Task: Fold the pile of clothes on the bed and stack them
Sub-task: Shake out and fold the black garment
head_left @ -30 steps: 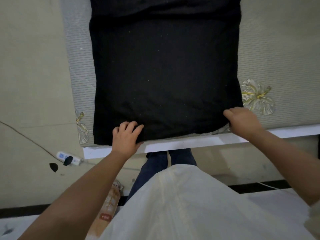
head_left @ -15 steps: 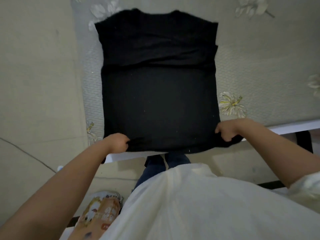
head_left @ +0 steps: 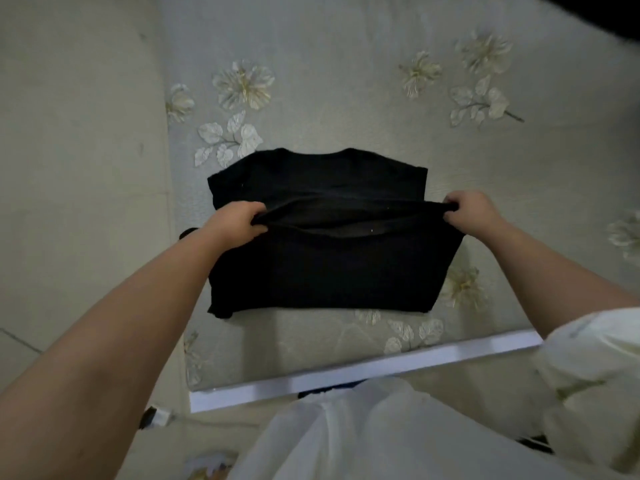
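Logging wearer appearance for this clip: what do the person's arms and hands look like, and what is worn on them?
Both forearms are bare. The left hand and right hand show no gloves, rings or watch. A loose cream sleeve covers the right upper arm down to the elbow; no left sleeve is in view.

The left hand (head_left: 235,221) and right hand (head_left: 472,213) lifted the black shirt's (head_left: 329,268) hem off the bed's (head_left: 346,375) near edge and carried it up toward the collar, doubling the shirt over.
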Motion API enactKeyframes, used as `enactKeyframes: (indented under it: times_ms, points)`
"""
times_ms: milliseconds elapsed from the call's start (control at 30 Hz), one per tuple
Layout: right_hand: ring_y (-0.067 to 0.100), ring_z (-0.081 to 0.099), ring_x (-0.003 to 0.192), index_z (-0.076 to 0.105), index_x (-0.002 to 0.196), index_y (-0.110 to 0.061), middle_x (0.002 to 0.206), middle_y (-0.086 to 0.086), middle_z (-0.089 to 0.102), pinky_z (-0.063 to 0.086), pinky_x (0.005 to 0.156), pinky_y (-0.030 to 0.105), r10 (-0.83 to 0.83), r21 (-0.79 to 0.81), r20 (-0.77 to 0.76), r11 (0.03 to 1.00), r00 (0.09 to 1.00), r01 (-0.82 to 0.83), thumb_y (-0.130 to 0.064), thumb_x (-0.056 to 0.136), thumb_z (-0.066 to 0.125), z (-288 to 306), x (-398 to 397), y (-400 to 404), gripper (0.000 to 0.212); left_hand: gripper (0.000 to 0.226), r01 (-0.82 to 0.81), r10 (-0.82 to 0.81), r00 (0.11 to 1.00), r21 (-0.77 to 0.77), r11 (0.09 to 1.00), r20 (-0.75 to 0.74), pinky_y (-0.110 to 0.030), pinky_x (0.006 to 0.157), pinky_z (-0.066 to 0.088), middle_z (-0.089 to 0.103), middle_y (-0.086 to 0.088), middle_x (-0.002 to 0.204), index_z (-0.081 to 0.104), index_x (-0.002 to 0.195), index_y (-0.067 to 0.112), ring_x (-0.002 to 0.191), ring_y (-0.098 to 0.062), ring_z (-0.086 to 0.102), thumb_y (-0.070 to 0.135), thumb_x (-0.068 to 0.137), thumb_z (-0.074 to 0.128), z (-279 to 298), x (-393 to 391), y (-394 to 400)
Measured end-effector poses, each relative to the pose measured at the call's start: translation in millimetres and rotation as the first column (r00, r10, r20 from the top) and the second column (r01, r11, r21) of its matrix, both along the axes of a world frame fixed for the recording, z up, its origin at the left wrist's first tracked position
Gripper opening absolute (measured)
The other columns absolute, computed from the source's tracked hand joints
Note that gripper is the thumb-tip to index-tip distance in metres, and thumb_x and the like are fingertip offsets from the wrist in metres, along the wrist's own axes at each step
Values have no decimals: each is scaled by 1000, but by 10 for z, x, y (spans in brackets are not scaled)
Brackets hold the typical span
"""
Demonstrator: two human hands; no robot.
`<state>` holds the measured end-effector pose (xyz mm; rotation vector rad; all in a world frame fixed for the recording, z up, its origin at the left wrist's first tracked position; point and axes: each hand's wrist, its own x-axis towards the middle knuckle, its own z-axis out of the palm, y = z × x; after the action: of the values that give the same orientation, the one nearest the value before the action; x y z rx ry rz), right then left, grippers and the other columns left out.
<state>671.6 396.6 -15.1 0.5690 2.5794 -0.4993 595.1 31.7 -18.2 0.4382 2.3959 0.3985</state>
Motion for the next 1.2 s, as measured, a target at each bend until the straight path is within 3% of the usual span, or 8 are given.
enactKeyframes:
  times_ms: [100, 233, 367, 467, 633, 867, 1067, 1200]
  points:
    - [35, 59, 94, 64, 102, 0, 99, 22, 65, 38, 70, 30, -21, -15, -77, 1000, 997, 20, -5, 83, 54, -115, -489, 179, 22, 26, 42, -68, 992, -234, 971, -104, -37, 81, 43, 52, -16, 109, 57, 112, 7, 101, -32, 52, 8, 87, 50, -27, -538, 64]
    - [35, 58, 95, 65, 100, 0, 99, 23, 65, 40, 75, 31, 1, -41, -58, 999, 998, -4, -6, 83, 55, -371, -1081, 347, 21, 24, 104, -195, 972, -504, 857, -131, -34, 80, 42, 56, -9, 108, 59, 109, 13, 102, -27, 54, 11, 89, 45, -115, -1106, 211]
    - [37, 55, 102, 62, 94, -3, 99, 23, 63, 29, 105, 46, -20, 147, 0, 989, 1000, 20, -14, 84, 50, -694, -1534, 431, 20, 23, -11, -248, 922, -663, 749, -295, -38, 104, 26, 58, -8, 112, 57, 105, 12, 113, -25, 46, 7, 84, 49, -326, -1518, 434]
    - [36, 45, 118, 55, 115, -2, 118, 22, 57, 11, 109, 58, -160, 260, -30, 952, 987, 162, -23, 87, 46, -917, -1669, 414, 36, 49, -236, -52, 892, -562, 792, -448, -49, 111, 11, 36, -15, 136, 39, 128, 5, 132, -29, 23, 6, 81, 53, -511, -1603, 575]
    - [36, 44, 120, 50, 120, 1, 126, 21, 51, 28, 106, 50, -499, 53, -18, 865, 867, 499, -24, 87, 50, -1252, -1316, 300, 42, 48, -209, 75, 939, -384, 900, -336, -45, 112, 5, 19, -21, 150, 37, 134, 0, 142, -30, 9, 22, 92, 46, -989, -970, 632]
    - [35, 48, 113, 45, 124, 3, 121, 21, 52, 38, 97, 50, -551, -43, -72, 835, 832, 549, -34, 87, 57, -1409, -294, -61, 54, 64, -263, 218, 961, -320, 910, -170, -48, 113, 0, 11, -24, 151, 23, 144, 6, 142, -36, 4, 36, 93, 47, -1459, 87, 473]
    - [34, 51, 114, 46, 123, 1, 122, 18, 55, 38, 98, 53, -587, -84, 19, 806, 810, 586, -34, 87, 58, -1411, 169, -435, 52, 67, -250, 208, 964, -293, 923, -167, -45, 112, -8, 0, -20, 153, 14, 146, 10, 142, -32, -4, 41, 94, 40, -1642, 132, 411]
    - [34, 55, 106, 52, 117, -4, 115, 16, 61, 35, 100, 50, -593, 7, 8, 805, 805, 593, -28, 86, 61, -1365, 72, -533, 41, 68, -251, 210, 963, -273, 929, -169, -45, 112, -10, -5, -19, 154, 8, 147, 13, 142, -30, -9, 46, 94, 35, -1703, 140, 380]
